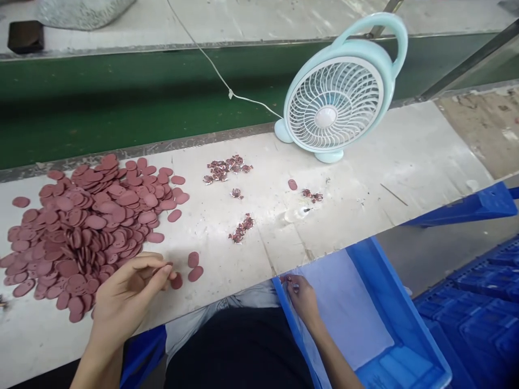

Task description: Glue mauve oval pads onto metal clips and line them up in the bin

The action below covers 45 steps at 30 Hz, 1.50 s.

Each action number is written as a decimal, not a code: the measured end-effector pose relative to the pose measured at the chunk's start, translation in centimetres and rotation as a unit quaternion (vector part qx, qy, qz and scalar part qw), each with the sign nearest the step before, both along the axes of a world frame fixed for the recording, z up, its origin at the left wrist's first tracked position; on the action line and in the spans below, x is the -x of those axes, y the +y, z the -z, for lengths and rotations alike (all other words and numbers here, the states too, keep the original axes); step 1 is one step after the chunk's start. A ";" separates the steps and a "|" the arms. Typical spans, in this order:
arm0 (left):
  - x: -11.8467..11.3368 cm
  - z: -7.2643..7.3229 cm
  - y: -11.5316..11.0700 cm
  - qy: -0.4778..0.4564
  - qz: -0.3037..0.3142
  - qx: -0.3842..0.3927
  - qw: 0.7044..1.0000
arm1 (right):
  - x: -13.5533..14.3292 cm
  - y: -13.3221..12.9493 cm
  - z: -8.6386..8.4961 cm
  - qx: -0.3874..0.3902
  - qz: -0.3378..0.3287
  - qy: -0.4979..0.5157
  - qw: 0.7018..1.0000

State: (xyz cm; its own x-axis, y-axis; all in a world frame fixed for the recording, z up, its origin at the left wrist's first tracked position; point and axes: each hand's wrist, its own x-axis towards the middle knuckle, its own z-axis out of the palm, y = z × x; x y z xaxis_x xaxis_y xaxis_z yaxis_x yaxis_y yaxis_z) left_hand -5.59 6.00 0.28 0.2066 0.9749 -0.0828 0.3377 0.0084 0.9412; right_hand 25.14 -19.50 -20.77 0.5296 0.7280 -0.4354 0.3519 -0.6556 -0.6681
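Observation:
My left hand (133,292) is over the front of the worktop, thumb and forefinger pinched on a small reddish-brown oval piece, mostly hidden by the fingertips. Just right of it lie loose oval pieces (195,274) of the same kind. A large heap of these flat ovals (109,210) spreads behind and left of that hand. My right hand (300,298) is closed at the left rim of a blue bin (379,286). Something small and reddish shows at its fingertips, too small to name. Several clusters of small dark-red bits (242,229) sit in mid-worktop.
A light-blue fan (336,102) stands at the back of the white worktop (227,259), its cord running up left. A small white bottle (295,214) with a dark tip lies near one oval piece. Blue crates (478,302) are on the floor at right.

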 end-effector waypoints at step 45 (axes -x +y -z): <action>-5.9 1.2 -6.4 -0.490 -0.005 0.429 0.759 | 8.0 15.9 -23.5 -0.266 0.149 0.478 0.823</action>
